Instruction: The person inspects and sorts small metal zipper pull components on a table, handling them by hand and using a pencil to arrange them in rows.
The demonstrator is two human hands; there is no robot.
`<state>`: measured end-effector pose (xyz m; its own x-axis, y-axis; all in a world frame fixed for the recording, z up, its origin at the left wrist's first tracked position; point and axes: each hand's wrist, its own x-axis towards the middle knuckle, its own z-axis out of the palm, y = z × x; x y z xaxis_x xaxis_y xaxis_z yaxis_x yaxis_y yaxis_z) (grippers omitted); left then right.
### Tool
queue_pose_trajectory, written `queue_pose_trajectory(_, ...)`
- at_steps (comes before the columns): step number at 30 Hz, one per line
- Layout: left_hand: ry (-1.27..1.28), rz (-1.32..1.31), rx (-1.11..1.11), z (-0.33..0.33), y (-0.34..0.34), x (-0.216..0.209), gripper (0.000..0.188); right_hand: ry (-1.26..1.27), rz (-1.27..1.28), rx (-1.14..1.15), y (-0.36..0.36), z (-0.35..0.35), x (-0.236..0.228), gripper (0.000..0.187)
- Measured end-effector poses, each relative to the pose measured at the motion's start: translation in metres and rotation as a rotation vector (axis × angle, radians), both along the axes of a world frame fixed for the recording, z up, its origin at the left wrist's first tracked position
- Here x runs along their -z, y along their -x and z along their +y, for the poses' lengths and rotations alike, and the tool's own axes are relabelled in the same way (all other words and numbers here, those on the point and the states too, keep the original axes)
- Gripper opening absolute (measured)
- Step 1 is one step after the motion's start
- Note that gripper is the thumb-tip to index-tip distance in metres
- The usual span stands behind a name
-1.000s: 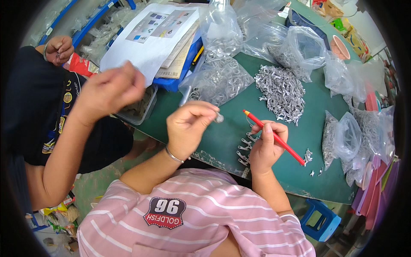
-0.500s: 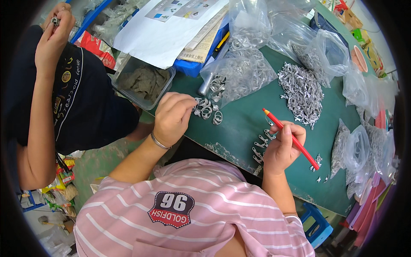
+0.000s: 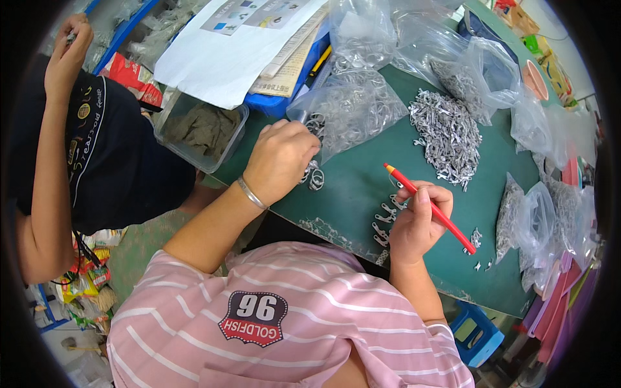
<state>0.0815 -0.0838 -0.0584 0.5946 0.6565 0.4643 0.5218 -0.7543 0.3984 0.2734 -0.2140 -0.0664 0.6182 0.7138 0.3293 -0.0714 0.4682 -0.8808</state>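
My left hand (image 3: 282, 161) reaches over the small pile of silver metal rings (image 3: 315, 179) at the mouth of a clear plastic bag (image 3: 359, 113) of similar rings. Its fingers are bent and pressed together, with the tips hidden beneath the hand, so what they grip does not show. In my right hand (image 3: 420, 226) is a red pencil (image 3: 430, 208), pinched between thumb and fingers and slanting across the hand. Beside that hand lies a short row of small silver clasps (image 3: 384, 220). Farther back is a large heap of such clasps (image 3: 446, 136).
A lidded-style clear tub (image 3: 236, 139) with a brown cloth stands left, beside papers (image 3: 213, 58) on a blue tray (image 3: 268, 103). Bags of metal parts (image 3: 509, 220) line the right side. Another person's hand (image 3: 68, 55) is at far left. A blue stool (image 3: 477, 336) stands below the table.
My left hand has moved rightward and away from me, from the edge of the rings to over them, covering more of the pile. My right hand keeps the pencil. The view has shifted slightly.
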Motion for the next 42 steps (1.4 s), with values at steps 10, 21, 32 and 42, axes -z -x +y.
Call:
queue_pose_trajectory(10, 0.783, -0.773, 0.005, -0.013, -0.010, 0.008, 0.006, 0.090, -0.060, -0.117, 0.002, 0.000, -0.001, 0.017)
queue_pose_trajectory(21, 0.911, -0.515, -0.204, 0.006, -0.014, -0.013, 0.006, 0.139, -0.120, -0.150, 0.004, -0.002, -0.003, 0.017)
queue_pose_trajectory(32, 0.656, -0.434, -0.114, -0.004, -0.019, -0.031, 0.007, 0.149, -0.069, -0.166, 0.004, -0.003, -0.002, 0.017)
queue_pose_trajectory(42, 0.831, -0.705, 0.306, -0.069, -0.027, 0.007, 0.020, 0.113, -0.169, -0.255, 0.010, -0.001, 0.005, 0.028)
